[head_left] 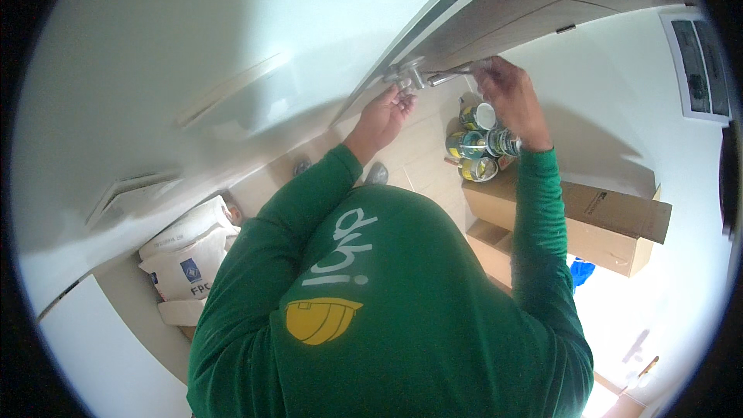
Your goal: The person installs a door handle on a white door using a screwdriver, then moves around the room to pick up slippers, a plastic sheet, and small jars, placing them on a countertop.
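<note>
Ahead of me, a door stands with its edge toward me, and shiny metal door hardware sits at that edge. My left hand reaches up to this hardware from the left, its thumb and fingers pinched together at it. What lies between those fingertips is too small to make out. Higher on the right, my right hand is bent at the wrist with its fingers closed round one end of a slim metal bar. The bar points left toward the hardware; whether it is a lever handle or a tool is unclear.
Several paint cans are grouped on the floor below my right hand. Beside them lies a long cardboard box. White sacks lean at the left wall. A framed panel hangs on the right wall.
</note>
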`<state>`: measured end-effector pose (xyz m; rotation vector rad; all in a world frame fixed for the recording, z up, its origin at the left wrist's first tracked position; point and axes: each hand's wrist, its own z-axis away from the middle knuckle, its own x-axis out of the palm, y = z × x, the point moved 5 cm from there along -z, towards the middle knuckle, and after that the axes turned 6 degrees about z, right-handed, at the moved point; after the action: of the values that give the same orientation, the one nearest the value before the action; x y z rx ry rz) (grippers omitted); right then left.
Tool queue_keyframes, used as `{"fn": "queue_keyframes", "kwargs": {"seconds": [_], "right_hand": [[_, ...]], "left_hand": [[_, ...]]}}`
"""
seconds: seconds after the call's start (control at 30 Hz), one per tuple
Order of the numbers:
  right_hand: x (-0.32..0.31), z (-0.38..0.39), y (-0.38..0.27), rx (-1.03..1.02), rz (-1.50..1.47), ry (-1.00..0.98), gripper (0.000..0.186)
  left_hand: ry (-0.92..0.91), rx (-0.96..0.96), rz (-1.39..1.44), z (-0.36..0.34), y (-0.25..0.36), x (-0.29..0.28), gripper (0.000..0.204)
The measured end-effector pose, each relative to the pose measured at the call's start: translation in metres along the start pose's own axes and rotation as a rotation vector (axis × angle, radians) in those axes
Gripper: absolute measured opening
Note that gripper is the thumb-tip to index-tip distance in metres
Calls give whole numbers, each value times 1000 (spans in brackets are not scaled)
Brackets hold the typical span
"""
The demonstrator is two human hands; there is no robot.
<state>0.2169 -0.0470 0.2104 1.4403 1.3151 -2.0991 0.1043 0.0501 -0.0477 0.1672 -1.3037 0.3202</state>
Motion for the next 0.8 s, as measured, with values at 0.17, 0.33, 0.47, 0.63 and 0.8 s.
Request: {"fn": "queue_keyframes", "kwargs": {"seconds": [0.17, 0.33, 0.47, 0.63, 0.8], "right_hand": [[16, 42, 10, 155, -259, 102, 21], [49, 69, -1, 84, -365, 187, 16], [52, 60, -29, -68, 10, 282, 19], [22, 37, -58, -130, 143, 256, 18], [-5, 3, -43, -66, 219, 213, 19]], "left_hand": [[73, 9, -45, 4, 2, 6, 20], [39, 14, -52, 6, 5, 8, 18], [101, 9, -93, 4, 8, 2, 16], [88, -5, -84, 3, 8, 4, 18], [132, 0, -87, 5, 6, 5, 19]]}}
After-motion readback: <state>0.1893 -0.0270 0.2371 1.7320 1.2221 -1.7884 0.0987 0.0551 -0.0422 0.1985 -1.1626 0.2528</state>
